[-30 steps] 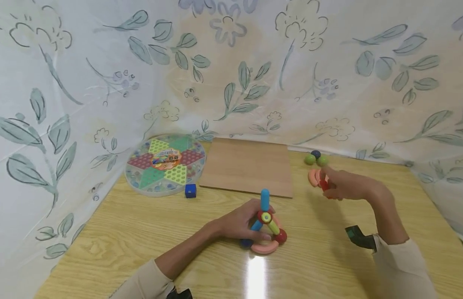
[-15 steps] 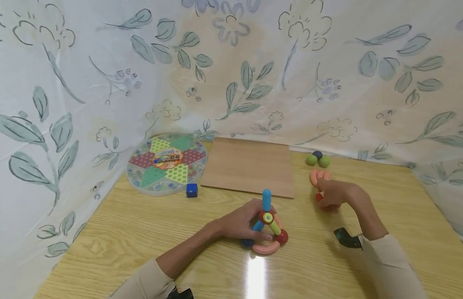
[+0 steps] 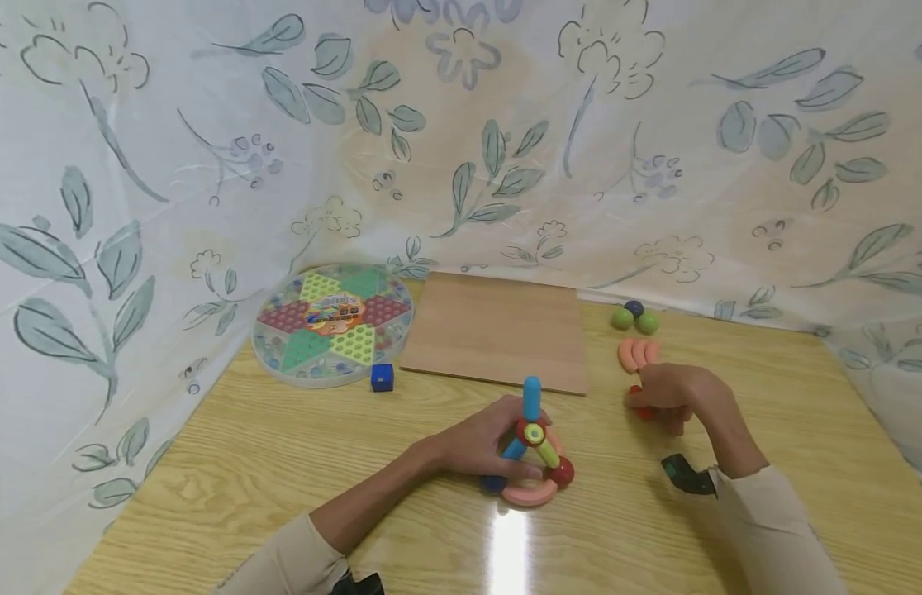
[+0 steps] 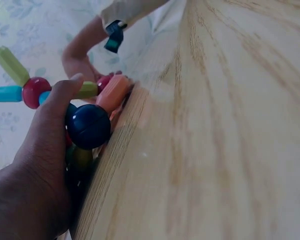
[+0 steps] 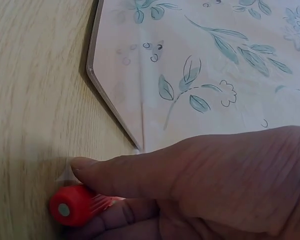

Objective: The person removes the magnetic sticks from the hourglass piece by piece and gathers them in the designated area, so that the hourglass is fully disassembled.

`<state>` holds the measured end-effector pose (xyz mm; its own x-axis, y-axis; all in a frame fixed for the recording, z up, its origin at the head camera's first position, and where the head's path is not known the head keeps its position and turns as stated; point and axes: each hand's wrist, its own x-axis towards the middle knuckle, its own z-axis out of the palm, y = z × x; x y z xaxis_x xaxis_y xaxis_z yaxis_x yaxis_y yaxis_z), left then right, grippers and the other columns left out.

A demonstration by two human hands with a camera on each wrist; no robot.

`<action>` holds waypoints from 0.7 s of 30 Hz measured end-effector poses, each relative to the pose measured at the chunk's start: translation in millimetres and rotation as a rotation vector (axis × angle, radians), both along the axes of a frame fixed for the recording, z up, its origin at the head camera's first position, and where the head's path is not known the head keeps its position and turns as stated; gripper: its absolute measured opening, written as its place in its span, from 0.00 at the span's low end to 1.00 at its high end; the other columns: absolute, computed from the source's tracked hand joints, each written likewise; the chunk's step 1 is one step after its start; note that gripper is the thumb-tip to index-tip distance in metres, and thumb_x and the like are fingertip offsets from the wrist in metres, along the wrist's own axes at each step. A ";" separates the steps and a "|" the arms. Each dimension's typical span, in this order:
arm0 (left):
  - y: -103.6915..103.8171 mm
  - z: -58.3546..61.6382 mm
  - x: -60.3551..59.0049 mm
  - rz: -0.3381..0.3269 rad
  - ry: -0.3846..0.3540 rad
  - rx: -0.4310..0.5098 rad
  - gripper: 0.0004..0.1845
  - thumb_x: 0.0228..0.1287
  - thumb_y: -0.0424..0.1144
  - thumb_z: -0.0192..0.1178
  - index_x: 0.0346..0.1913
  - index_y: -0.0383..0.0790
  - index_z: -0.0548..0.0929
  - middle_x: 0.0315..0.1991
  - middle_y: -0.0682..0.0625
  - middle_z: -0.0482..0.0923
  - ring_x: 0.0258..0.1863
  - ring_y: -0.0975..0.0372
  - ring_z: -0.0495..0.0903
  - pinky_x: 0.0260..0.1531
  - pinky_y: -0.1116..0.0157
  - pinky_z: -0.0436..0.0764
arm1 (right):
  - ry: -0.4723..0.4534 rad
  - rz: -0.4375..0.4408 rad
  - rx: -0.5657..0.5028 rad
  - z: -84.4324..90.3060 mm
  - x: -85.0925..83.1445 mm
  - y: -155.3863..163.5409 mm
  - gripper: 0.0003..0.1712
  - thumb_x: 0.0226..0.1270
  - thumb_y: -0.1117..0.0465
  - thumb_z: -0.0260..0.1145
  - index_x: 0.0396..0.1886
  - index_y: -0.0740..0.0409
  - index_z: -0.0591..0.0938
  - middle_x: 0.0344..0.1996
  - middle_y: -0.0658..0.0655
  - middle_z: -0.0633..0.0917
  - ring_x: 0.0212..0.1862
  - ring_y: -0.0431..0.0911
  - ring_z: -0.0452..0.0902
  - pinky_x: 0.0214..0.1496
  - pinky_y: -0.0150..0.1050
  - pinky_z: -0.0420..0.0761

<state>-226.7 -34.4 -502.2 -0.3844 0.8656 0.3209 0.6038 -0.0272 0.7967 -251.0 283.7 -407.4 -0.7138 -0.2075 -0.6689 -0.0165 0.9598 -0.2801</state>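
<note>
My left hand [image 3: 479,442] grips a small frame of magnetic rods and balls [image 3: 530,433] standing on the table, thumb across its front. Blue and yellow-green rods meet at a red ball at its top, from which a light blue rod points upward. Below are a dark blue ball [image 4: 88,126], a red ball [image 3: 560,472] and curved salmon rods [image 3: 529,494]. To the right, my right hand [image 3: 680,395] pinches a red magnetic rod [image 5: 72,206] low at the tabletop; its round end shows a silver dot. The curled fingers hide part of it.
Beyond the right hand lie curved salmon rods [image 3: 639,354], with green balls [image 3: 622,319] and a dark blue ball [image 3: 634,308] behind. A wooden board [image 3: 498,330] is at the back, a round Chinese checkers board [image 3: 330,322] at left, and a blue cube [image 3: 382,378] near it.
My right hand has come down and toward me with the red rod, leaving the salmon rods in fuller view. My left hand and the frame have stayed put.
</note>
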 end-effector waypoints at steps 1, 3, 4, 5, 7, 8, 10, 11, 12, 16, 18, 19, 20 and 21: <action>-0.3 0.0 0.0 0.000 -0.004 0.001 0.18 0.65 0.43 0.71 0.55 0.44 0.82 0.49 0.56 0.88 0.53 0.72 0.82 0.59 0.68 0.80 | 0.000 -0.002 0.002 0.0 -0.2 -0.5 0.26 0.79 0.51 0.59 0.17 0.52 0.74 0.12 0.46 0.72 0.15 0.37 0.68 0.22 0.28 0.63; 0.2 -1.0 -0.1 -0.007 -0.009 0.013 0.18 0.65 0.44 0.70 0.55 0.45 0.82 0.48 0.57 0.88 0.52 0.72 0.82 0.58 0.68 0.81 | 0.006 -0.012 0.019 -0.3 -0.4 -0.2 0.24 0.79 0.50 0.59 0.19 0.53 0.75 0.13 0.46 0.73 0.16 0.37 0.70 0.23 0.29 0.66; 0.5 -1.5 -0.2 -0.008 -0.008 0.017 0.17 0.65 0.44 0.70 0.55 0.46 0.82 0.48 0.57 0.88 0.51 0.72 0.82 0.57 0.68 0.81 | 0.010 -0.019 0.028 -0.2 -0.5 0.1 0.23 0.79 0.50 0.59 0.21 0.54 0.75 0.13 0.47 0.74 0.16 0.38 0.71 0.23 0.30 0.67; 1.0 -1.8 -0.4 -0.012 -0.009 0.022 0.17 0.65 0.44 0.70 0.54 0.47 0.82 0.48 0.57 0.88 0.51 0.72 0.83 0.57 0.69 0.81 | 0.007 -0.029 0.036 -0.2 -0.9 0.2 0.23 0.79 0.49 0.59 0.22 0.55 0.77 0.14 0.48 0.75 0.16 0.38 0.72 0.24 0.30 0.68; 2.1 -2.1 -0.5 -0.018 -0.003 0.031 0.16 0.65 0.44 0.70 0.53 0.47 0.82 0.47 0.58 0.88 0.50 0.73 0.83 0.55 0.69 0.82 | 0.015 -0.035 0.049 0.3 -1.3 0.8 0.22 0.79 0.49 0.59 0.26 0.57 0.78 0.15 0.49 0.78 0.17 0.40 0.75 0.25 0.32 0.71; 2.6 -2.0 -0.5 -0.019 0.001 0.034 0.16 0.65 0.44 0.70 0.53 0.48 0.82 0.47 0.58 0.87 0.49 0.73 0.83 0.55 0.69 0.82 | 0.018 -0.034 0.056 0.7 -1.6 1.1 0.22 0.80 0.49 0.59 0.28 0.58 0.78 0.15 0.51 0.80 0.17 0.40 0.77 0.25 0.32 0.73; 3.3 -1.2 -0.3 -0.023 0.007 0.037 0.15 0.65 0.44 0.70 0.52 0.49 0.82 0.46 0.59 0.87 0.49 0.73 0.82 0.55 0.69 0.81 | 0.021 -0.028 0.064 2.0 -1.9 1.0 0.22 0.80 0.49 0.58 0.29 0.60 0.79 0.16 0.53 0.83 0.18 0.42 0.81 0.27 0.34 0.76; 3.6 -0.9 -0.3 -0.027 0.008 0.038 0.15 0.65 0.44 0.70 0.52 0.49 0.82 0.46 0.59 0.87 0.48 0.73 0.82 0.54 0.69 0.81 | 0.018 -0.030 0.064 2.7 -1.9 0.6 0.23 0.80 0.49 0.58 0.29 0.61 0.80 0.16 0.54 0.84 0.18 0.43 0.82 0.27 0.34 0.76; 3.7 -0.7 -0.3 -0.030 0.010 0.037 0.14 0.65 0.44 0.70 0.52 0.49 0.82 0.46 0.59 0.87 0.48 0.73 0.82 0.54 0.69 0.81 | 0.021 -0.033 0.063 3.7 -1.3 0.3 0.22 0.81 0.49 0.58 0.30 0.61 0.79 0.17 0.55 0.85 0.19 0.44 0.84 0.27 0.35 0.77; 3.0 -0.5 -0.6 -0.027 0.010 0.027 0.15 0.65 0.45 0.70 0.52 0.48 0.83 0.46 0.59 0.87 0.48 0.73 0.82 0.55 0.70 0.81 | 0.008 -0.082 0.056 9.6 3.2 -1.4 0.24 0.82 0.46 0.57 0.28 0.60 0.77 0.15 0.53 0.82 0.18 0.43 0.84 0.26 0.33 0.75; 2.3 -1.0 -0.9 -0.020 0.011 0.022 0.14 0.66 0.46 0.69 0.52 0.48 0.83 0.46 0.60 0.87 0.48 0.73 0.82 0.54 0.70 0.81 | 0.019 -0.107 0.054 15.0 7.0 -1.3 0.26 0.82 0.44 0.56 0.26 0.57 0.75 0.13 0.50 0.78 0.17 0.41 0.81 0.26 0.33 0.73; 1.9 -1.3 -1.1 -0.016 0.009 0.022 0.15 0.65 0.46 0.70 0.52 0.48 0.82 0.46 0.60 0.87 0.49 0.73 0.82 0.55 0.70 0.81 | 0.025 -0.108 0.051 17.8 8.8 -1.2 0.28 0.82 0.43 0.56 0.23 0.55 0.74 0.12 0.48 0.76 0.15 0.40 0.79 0.26 0.33 0.72; 1.6 -1.6 -1.2 -0.016 0.009 0.023 0.15 0.65 0.46 0.70 0.52 0.48 0.82 0.46 0.60 0.87 0.48 0.73 0.82 0.54 0.70 0.81 | 0.027 -0.100 0.054 21.3 10.4 -1.0 0.30 0.82 0.42 0.55 0.19 0.53 0.73 0.10 0.47 0.73 0.14 0.38 0.74 0.27 0.33 0.71; 1.6 -1.8 -1.5 -0.021 0.007 0.027 0.14 0.66 0.46 0.69 0.52 0.48 0.83 0.45 0.60 0.87 0.48 0.73 0.82 0.54 0.70 0.81 | 0.039 -0.084 0.053 25.5 12.0 -1.0 0.31 0.82 0.41 0.55 0.17 0.52 0.71 0.10 0.46 0.70 0.14 0.38 0.71 0.28 0.34 0.70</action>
<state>-228.2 -32.7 -504.0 -0.3645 0.8644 0.3464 0.6081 -0.0608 0.7915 -238.9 282.7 -382.0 -0.7528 -0.1109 -0.6489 0.0544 0.9719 -0.2292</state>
